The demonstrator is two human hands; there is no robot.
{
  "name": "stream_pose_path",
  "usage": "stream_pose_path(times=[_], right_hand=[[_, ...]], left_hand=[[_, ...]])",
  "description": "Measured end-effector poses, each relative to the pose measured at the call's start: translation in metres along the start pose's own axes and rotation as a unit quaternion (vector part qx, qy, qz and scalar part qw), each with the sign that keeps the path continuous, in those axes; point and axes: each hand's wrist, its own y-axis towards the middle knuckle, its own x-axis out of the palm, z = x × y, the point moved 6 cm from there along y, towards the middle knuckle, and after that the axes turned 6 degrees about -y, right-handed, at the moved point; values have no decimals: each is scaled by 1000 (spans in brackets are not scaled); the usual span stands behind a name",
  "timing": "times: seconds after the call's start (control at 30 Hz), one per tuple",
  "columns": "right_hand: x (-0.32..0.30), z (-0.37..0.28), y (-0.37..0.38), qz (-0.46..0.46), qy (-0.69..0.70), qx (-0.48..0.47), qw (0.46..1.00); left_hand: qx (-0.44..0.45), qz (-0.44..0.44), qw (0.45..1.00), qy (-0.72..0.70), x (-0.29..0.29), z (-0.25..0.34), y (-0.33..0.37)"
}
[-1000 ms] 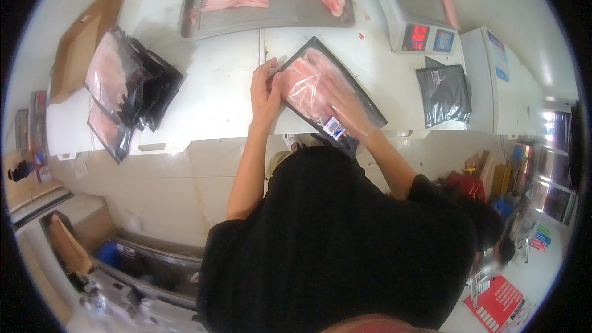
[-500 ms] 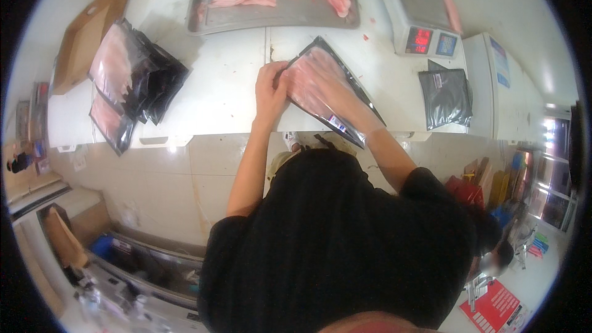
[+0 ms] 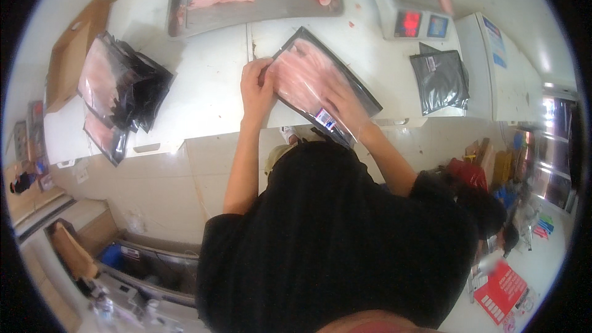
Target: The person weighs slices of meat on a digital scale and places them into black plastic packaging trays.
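Observation:
A plastic bag (image 3: 357, 89) with a black back and clear front lies slanted on the white worktop, pale pink meat slices (image 3: 302, 65) spread inside it. My left hand (image 3: 258, 89) pinches the bag's left edge, its fingers curled around the border. Reaching in from the bag's near end, my right hand (image 3: 346, 110) rests over the meat with fingers stretched out; clear film seems to cover the hand, so it looks to be inside the bag. A small printed label (image 3: 325, 119) shows near the bag's lower edge.
Beyond the bag sits a metal tray (image 3: 265, 21) with a few pieces of meat. Filled bags (image 3: 102, 80) are heaped at the left, beside a cardboard box (image 3: 77, 49). At the right stand a scale (image 3: 404, 0) with a meat strip and flat black bags (image 3: 441, 83).
My right hand has drawn back toward the bag's near end, uncovering more of the meat. My left hand keeps its hold on the edge. The whole view has shifted slightly.

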Motion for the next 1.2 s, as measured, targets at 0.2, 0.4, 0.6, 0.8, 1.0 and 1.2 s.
stream_pose_path(times=[0.2,0.4,0.6,0.8,1.0,1.2], right_hand=[[15,15,-15,-9,-6,-22,1000],[9,13,-11,13,25,-51,998],[-17,19,-60,21,77,-96,992],[-93,96,-102,5,86,-8,996],[-249,296,26,322,-29,140,936],[-317,476,122,210,-196,254,924]], left_hand=[[2,-22,1000,22,3,-3,2],[-5,-11,1000,13,5,3,2],[-4,-20,1000,11,2,-4,1],[-26,2,999,-35,2,-5,-2],[77,79,989,99,11,26,-26],[49,219,959,172,14,63,-103]])
